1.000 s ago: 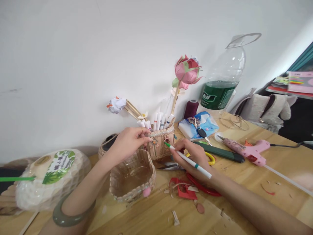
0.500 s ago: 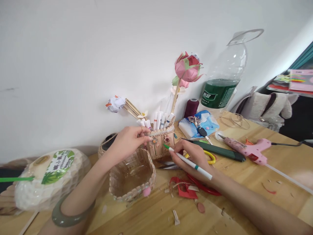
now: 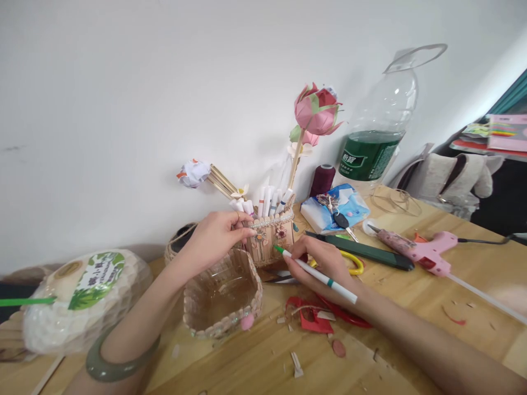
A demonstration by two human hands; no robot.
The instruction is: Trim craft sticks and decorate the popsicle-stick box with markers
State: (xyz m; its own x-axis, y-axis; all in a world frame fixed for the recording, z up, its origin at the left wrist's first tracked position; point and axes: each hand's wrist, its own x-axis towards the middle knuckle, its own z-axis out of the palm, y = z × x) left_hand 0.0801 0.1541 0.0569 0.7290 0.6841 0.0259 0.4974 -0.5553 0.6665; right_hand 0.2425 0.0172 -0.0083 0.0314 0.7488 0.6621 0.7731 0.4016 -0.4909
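My left hand pinches the upper left rim of a pen holder made of wooden sticks, with a beaded rim and small flowers on its front. In my right hand is a white marker, its green tip at the holder's front; whether it touches cannot be told. White markers and a pink paper flower on a stick stand in the holder. Just in front of it is an oval stick-edged basket with a pink pompom on its rim.
A wrapped coconut lies at the left. To the right are a large bottle, a blue packet with keys, a green cutter and a pink glue gun. Scissors and red scraps lie near my right hand.
The marker's green tip has moved slightly left and down along the holder's front, with my right hand. My left hand stays at the rim.
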